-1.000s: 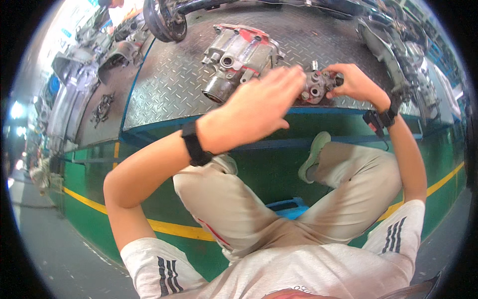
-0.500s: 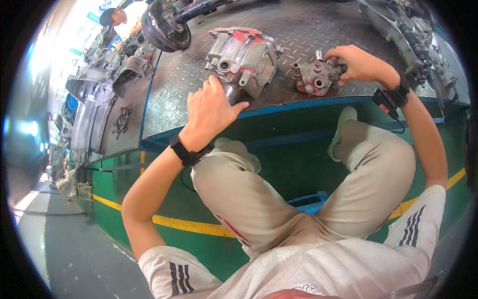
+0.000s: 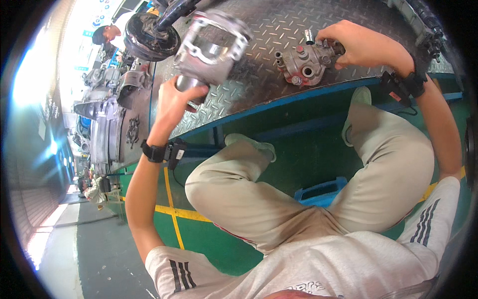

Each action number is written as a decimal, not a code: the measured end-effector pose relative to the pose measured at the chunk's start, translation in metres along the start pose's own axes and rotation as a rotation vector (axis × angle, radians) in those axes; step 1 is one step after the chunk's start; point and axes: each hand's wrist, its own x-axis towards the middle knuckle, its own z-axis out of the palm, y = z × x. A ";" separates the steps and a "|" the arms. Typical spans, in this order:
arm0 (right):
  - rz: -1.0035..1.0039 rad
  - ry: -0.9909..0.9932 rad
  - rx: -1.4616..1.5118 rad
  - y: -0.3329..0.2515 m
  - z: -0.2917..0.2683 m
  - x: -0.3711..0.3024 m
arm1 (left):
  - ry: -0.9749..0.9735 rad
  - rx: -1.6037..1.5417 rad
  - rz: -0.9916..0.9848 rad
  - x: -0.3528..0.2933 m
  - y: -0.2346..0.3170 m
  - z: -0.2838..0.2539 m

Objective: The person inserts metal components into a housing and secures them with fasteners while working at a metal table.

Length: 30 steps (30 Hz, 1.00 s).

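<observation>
The change is at the left: the left hand (image 3: 177, 99), which half a second ago is only meeting the neck of the large metal housing (image 3: 208, 74), now wraps that round neck with thumb and fingers and has swung the casting over. Its red-marked side is out of sight, and a flanged, window-like opening faces upward toward the person. The housing is tilted and a little blurred, so whether any edge of it touches the patterned steel plate (image 3: 274, 25) cannot be told. It is now near the dark wheel drum (image 3: 149, 42), farther to the left of the smaller part than it was

The right hand (image 3: 356, 47) stays with that smaller part, a grey valve-like casting (image 3: 303, 65) with round ports and traces of red. Thumb and fingers curl narrowly about its right end, by a dark stub, while its body lies on the plate near the blue edge (image 3: 298, 99), much as before

For the work, this seems to mean that the housing's inside is open to inspection or access, with the left hand doing the moving and the right merely keeping the small casting steady, the two pieces well apart
</observation>
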 end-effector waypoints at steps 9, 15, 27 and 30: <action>0.072 -0.099 0.068 -0.002 -0.004 0.009 | -0.230 -0.577 -0.062 0.008 -0.023 -0.004; 0.131 -0.182 0.036 -0.006 -0.006 0.013 | -0.227 -0.518 -0.099 -0.003 0.006 0.003; 0.124 -0.116 0.028 -0.008 -0.005 0.004 | -0.243 -0.583 -0.205 -0.004 0.021 0.007; 0.107 -0.104 0.016 -0.005 -0.004 0.003 | -0.265 -0.563 -0.192 -0.004 0.025 0.009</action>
